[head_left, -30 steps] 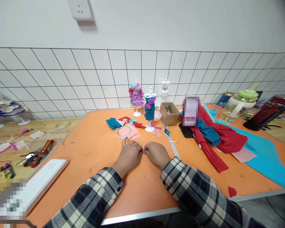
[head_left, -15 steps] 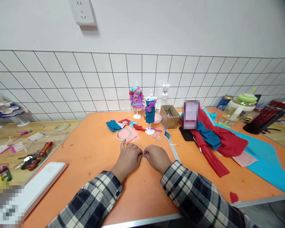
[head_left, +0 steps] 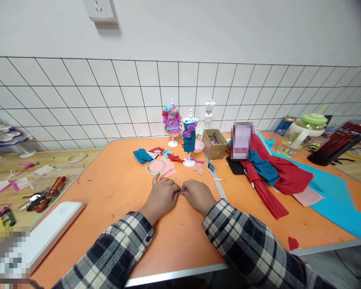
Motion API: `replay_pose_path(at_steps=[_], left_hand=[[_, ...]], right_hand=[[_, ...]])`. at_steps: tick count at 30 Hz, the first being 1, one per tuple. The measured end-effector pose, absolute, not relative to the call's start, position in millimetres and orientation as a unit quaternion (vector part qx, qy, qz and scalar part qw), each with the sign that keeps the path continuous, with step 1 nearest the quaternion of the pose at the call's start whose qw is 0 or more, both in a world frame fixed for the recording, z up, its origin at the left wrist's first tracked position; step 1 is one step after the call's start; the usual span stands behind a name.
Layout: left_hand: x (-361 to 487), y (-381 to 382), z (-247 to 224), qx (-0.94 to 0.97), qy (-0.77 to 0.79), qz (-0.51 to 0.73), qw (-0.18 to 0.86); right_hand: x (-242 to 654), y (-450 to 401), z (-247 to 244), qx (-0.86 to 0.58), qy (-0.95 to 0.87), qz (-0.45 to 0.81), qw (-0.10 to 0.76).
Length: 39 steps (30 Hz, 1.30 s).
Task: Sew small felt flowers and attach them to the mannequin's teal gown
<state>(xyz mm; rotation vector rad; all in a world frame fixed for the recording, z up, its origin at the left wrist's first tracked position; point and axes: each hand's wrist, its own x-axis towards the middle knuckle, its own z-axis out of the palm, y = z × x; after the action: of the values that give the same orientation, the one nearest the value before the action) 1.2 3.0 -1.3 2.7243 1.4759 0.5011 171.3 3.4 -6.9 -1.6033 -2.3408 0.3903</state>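
My left hand (head_left: 165, 196) and my right hand (head_left: 197, 195) meet just above the orange table (head_left: 114, 237), their fingertips pinched close together. Whatever sits between the fingers is too small and too covered to name. The left thumb side points up and away from the table. Beyond the hands stands a small dress form in a teal dress (head_left: 189, 141) with purple flowers. Left of its base lie a pale tape ring (head_left: 156, 166) and pink fabric (head_left: 169, 168). Small pink cut pieces (head_left: 197, 169) lie nearer the right hand.
A cardboard box (head_left: 214, 149), a pink bowl (head_left: 199, 147) and a form in a purple dress (head_left: 172, 120) stand behind. Red cloth (head_left: 291, 176), blue sheet (head_left: 343, 212), a jug (head_left: 303, 134) and a dark red flask (head_left: 338, 144) fill the right. A white power bank (head_left: 58, 233) lies left.
The whole scene sits slightly higher in view, as the head has tipped a little. Both hands keep their pinched pose at nearly the same spot.
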Motion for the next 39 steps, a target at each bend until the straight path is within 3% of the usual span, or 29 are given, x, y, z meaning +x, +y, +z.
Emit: replay_pose_path(at_steps=[22,29,39], left_hand=[[3.0,1.8,-0.3,0.86,0.482,0.168,0.027],[3.0,3.7,-1.7,0.864,0.475,0.161,0.034],[0.7,-2.6,4.8,0.871,0.462,0.164,0.022]], right_hand=[[172.0,2.8,1.5,-0.552,-0.818,0.136,0.087],[173.3,2.5,-2.9,-0.553,-0.813,0.136,0.122],[169.3,-4.7,1.5,-0.534,-0.842,0.061,0.051]])
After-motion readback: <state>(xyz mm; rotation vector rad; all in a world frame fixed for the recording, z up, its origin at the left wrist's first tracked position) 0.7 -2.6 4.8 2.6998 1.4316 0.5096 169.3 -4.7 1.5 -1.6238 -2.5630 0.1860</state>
